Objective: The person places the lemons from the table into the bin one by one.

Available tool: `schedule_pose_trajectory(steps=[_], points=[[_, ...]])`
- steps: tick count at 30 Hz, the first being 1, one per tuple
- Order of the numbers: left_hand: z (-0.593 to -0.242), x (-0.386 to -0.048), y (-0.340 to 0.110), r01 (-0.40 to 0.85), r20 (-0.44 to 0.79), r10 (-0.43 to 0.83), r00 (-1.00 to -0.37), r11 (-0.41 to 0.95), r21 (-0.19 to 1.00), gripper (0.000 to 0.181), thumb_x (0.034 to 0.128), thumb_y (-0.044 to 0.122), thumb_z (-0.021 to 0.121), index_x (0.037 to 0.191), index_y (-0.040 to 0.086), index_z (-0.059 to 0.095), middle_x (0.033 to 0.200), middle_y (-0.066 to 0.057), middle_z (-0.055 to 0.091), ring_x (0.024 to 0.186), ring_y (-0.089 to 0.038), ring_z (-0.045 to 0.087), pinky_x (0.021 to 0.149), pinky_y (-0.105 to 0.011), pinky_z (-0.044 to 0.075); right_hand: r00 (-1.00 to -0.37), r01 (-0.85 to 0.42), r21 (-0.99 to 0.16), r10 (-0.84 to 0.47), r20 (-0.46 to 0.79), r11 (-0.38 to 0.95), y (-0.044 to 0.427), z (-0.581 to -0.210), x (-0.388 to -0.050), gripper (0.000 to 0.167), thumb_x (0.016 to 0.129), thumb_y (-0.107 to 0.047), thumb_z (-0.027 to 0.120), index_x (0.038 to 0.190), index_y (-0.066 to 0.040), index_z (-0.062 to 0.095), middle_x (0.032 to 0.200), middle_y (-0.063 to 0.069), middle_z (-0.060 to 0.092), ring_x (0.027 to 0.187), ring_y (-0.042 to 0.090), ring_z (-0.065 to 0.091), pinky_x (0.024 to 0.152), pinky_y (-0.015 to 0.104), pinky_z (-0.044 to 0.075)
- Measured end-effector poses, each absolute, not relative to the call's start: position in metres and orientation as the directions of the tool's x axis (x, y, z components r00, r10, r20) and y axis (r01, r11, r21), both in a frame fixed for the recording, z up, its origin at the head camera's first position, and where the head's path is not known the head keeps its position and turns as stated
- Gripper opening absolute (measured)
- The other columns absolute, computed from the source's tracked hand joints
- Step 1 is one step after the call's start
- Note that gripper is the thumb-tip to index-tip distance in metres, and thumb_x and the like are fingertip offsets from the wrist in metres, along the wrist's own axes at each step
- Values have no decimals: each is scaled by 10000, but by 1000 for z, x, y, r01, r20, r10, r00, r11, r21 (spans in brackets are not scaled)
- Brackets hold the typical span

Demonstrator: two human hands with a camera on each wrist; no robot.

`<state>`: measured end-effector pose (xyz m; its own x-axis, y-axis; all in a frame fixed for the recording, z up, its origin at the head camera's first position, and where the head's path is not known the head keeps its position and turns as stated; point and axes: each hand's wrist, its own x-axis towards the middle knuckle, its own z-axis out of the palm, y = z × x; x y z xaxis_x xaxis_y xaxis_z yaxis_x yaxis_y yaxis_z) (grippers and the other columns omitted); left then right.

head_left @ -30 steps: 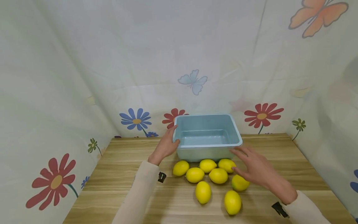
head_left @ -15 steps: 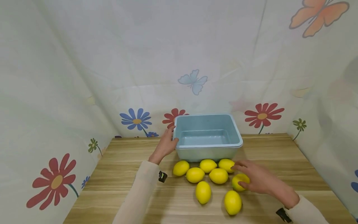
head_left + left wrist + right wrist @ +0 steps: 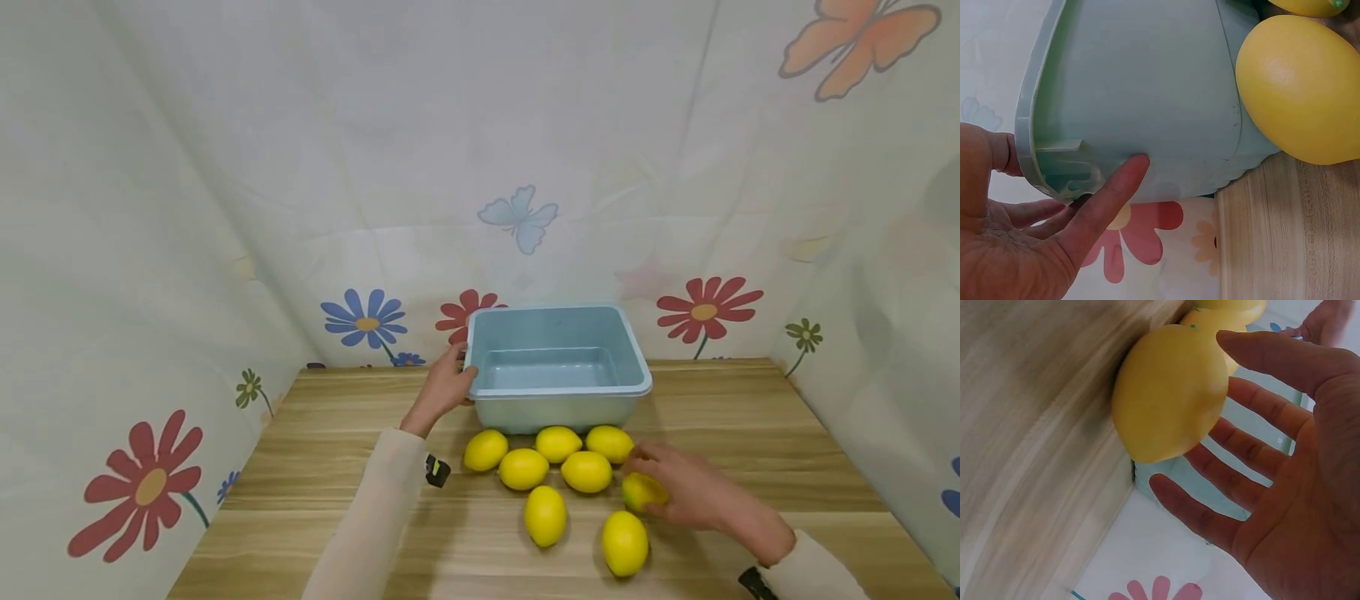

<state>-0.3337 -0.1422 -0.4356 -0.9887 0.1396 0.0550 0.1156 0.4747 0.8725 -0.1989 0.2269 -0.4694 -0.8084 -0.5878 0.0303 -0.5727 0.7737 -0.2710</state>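
A pale blue plastic basin (image 3: 562,412) stands at the back of the wooden table. My left hand (image 3: 442,385) holds its left rim near the front corner, thumb over the rim; in the left wrist view a straight finger (image 3: 1110,200) lies against the outer wall. Several yellow lemons lie in front of the basin. My right hand (image 3: 693,492) is around the rightmost lemon (image 3: 641,492), which has a greenish tinge. In the right wrist view the fingers (image 3: 1225,478) are spread behind a lemon (image 3: 1169,394) and the thumb reaches toward its top; firm contact cannot be made out.
One lemon (image 3: 545,517) lies apart in front of the group, and another lemon (image 3: 624,543) sits nearest me on the right. A flowered white curtain (image 3: 375,208) rises behind and beside the table (image 3: 300,500).
My right hand has come down from the basin's front right corner to the rightmost lemon. My left fingers have slid slightly outward along the rim. The basin has barely moved.
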Motion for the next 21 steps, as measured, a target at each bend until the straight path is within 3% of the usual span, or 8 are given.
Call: schedule_pose_trajectory(steps=[11, 21], points=[[-441, -336, -142, 98, 44, 122, -992, 477, 874, 557, 978, 240, 513, 1502, 124, 364, 1445, -210, 479, 1106, -402, 630, 598, -389, 607, -803, -564, -302, -596, -17, 769, 228, -482, -202, 473, 771, -234, 812, 1215, -223, 650, 1255, 39, 601, 1099, 285, 583, 899, 544, 526], [-440, -335, -142, 97, 48, 116, -992, 464, 881, 562, 972, 238, 514, 1503, 125, 367, 1415, -193, 507, 1082, -385, 637, 609, -406, 609, -799, -566, -298, -600, -31, 769, 225, -497, -205, 452, 786, -256, 794, 1210, -224, 641, 1260, 57, 605, 1122, 307, 586, 937, 559, 503]])
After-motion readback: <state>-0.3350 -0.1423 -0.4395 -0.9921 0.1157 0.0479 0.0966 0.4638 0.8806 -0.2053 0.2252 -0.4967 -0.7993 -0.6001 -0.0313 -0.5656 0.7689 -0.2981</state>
